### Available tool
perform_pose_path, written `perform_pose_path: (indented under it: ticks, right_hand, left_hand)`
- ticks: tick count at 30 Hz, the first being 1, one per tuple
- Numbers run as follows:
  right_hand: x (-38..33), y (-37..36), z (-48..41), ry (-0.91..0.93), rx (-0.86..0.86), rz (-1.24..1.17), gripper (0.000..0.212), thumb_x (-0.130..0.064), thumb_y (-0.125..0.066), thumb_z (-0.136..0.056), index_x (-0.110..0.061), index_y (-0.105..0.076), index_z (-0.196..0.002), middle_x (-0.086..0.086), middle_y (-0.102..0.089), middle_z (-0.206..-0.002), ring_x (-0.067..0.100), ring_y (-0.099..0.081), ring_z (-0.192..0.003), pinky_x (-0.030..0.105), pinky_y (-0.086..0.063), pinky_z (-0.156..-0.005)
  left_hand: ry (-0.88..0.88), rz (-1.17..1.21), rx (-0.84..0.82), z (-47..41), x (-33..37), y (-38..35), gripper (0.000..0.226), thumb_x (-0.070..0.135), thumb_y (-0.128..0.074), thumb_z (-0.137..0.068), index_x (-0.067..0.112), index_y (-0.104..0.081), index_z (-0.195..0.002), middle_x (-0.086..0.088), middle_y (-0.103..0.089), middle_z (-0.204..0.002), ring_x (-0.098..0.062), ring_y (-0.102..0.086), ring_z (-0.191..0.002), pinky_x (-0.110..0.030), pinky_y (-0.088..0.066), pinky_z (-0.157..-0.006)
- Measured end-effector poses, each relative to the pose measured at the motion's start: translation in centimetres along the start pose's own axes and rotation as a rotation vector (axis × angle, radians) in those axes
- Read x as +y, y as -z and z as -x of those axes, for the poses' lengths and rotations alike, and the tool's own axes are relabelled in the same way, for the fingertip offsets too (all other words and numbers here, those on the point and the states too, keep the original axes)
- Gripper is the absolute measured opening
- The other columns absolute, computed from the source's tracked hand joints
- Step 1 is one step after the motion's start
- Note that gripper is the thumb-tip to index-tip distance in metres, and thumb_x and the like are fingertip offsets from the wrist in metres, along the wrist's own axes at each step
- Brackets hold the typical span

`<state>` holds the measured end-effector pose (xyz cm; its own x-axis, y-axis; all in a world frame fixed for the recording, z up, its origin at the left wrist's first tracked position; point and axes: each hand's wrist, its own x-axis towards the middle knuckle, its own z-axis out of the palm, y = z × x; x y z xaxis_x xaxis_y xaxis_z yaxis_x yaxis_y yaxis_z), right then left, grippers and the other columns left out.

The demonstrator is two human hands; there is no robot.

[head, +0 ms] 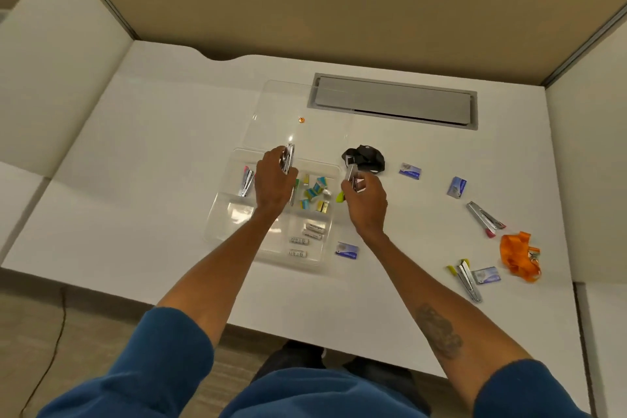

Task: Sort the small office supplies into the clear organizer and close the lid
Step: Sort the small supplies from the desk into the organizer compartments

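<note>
Smooth white counter point(169, 180). Lower right: slim metal stapler point(468, 280), long axis toward viewer; crumpled orange strap point(517, 254). Frame centre: clear plastic organizer point(224, 214), rectangular, divided, lid open behind. Left hand point(273, 180) closed round shiny metal stapler point(287, 158), pointing away, above organizer. Right hand point(368, 198) pinching second stapler point(351, 176) at organizer's right edge. Black strap point(366, 156) beyond.

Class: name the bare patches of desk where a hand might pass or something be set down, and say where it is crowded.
Free: the wide strip left of the clear organizer out to the desk edge, and the front strip nearer than the blue staple box. Crowded: right of the organizer, where staple boxes, the pink stapler, the yellow stapler, the orange lanyard and the black lanyard lie scattered.
</note>
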<state>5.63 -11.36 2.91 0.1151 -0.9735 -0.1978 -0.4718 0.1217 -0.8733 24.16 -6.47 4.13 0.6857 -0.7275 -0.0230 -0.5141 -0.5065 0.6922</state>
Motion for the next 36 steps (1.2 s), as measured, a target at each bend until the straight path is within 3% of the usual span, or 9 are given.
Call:
perform_pose_path:
  ticks: [7, 10, 13, 21, 24, 31, 36]
  right_hand:
    - [-3.2, -6.2, 0.2, -0.005, -0.050, -0.114, 0.013, -0.037, -0.066, -0.082, -0.032, -0.059, -0.092, -0.012, -0.064, -0.086, 0.006, -0.062, -0.079, 0.027, -0.054, -0.071]
    - [-3.8, -8.0, 0.3, -0.034, -0.059, -0.148, 0.012, -0.037, -0.066, -0.081, -0.032, -0.061, -0.091, -0.013, -0.063, -0.083, 0.007, -0.063, -0.078, 0.029, -0.056, -0.073]
    - [-4.3, -9.1, 0.3, -0.046, -0.073, -0.153, 0.012, -0.036, -0.067, -0.082, -0.032, -0.061, -0.091, -0.015, -0.062, -0.084, 0.007, -0.063, -0.079, 0.028, -0.054, -0.073]
    - [-4.4, -10.2, 0.0, -0.056, -0.063, -0.121, 0.012, -0.034, -0.066, -0.084, -0.029, -0.062, -0.094, -0.011, -0.064, -0.088, 0.008, -0.063, -0.082, 0.023, -0.049, -0.071]
    - [-4.5, -10.5, -0.2, -0.045, -0.073, -0.098, 0.012, -0.035, -0.066, -0.084, -0.029, -0.061, -0.094, -0.011, -0.064, -0.090, 0.007, -0.062, -0.081, 0.020, -0.048, -0.070]
    - [-5.8, -12.7, -0.5, 0.032, -0.147, 0.016, 0.020, -0.033, -0.067, -0.084, -0.025, -0.064, -0.101, -0.009, -0.062, -0.098, 0.010, -0.060, -0.086, 0.020, -0.045, -0.070]
    - [-7.8, -15.8, -0.4, 0.037, -0.224, 0.063, 0.027, -0.037, -0.068, -0.082, -0.020, -0.067, -0.103, -0.003, -0.067, -0.099, 0.016, -0.063, -0.089, 0.035, -0.052, -0.079]
  left_hand:
    - [0.129, 0.007, 0.019, -1.5, -5.5, 4.9, 0.044, 0.021, -0.067, -0.086, 0.015, -0.057, -0.128, -0.007, -0.069, -0.116, -0.026, -0.065, -0.104, -0.035, -0.046, -0.095]
    - [0.258, 0.155, -0.103, -2.6, -6.6, 5.6, 0.048, 0.021, -0.069, -0.087, 0.014, -0.056, -0.133, -0.008, -0.072, -0.114, -0.025, -0.068, -0.105, -0.036, -0.049, -0.100]
    - [0.292, 0.236, -0.281, -3.2, -7.2, 5.7, 0.052, 0.011, -0.066, -0.087, 0.013, -0.052, -0.137, -0.013, -0.067, -0.121, -0.030, -0.064, -0.112, -0.048, -0.050, -0.103]
    - [0.208, -0.079, -0.379, -3.7, -8.5, 5.0, 0.043, 0.016, -0.061, -0.093, 0.011, -0.054, -0.135, -0.014, -0.064, -0.129, -0.034, -0.060, -0.118, -0.038, -0.046, -0.101]
    - [0.146, -0.184, -0.347, -3.6, -8.7, 4.7, 0.029, 0.018, -0.061, -0.093, 0.006, -0.060, -0.120, -0.017, -0.068, -0.116, -0.038, -0.063, -0.108, -0.040, -0.049, -0.093]
    - [0.071, -0.209, -0.237, -3.9, -9.2, 5.3, 0.029, 0.028, -0.051, -0.100, 0.011, -0.068, -0.117, -0.015, -0.073, -0.113, -0.033, -0.069, -0.103, -0.038, -0.051, -0.093]
    - [0.087, -0.113, -0.064, -5.0, -9.9, 7.0, 0.025, 0.020, -0.052, -0.100, 0.014, -0.069, -0.117, -0.006, -0.074, -0.113, -0.023, -0.070, -0.102, -0.029, -0.051, -0.091]
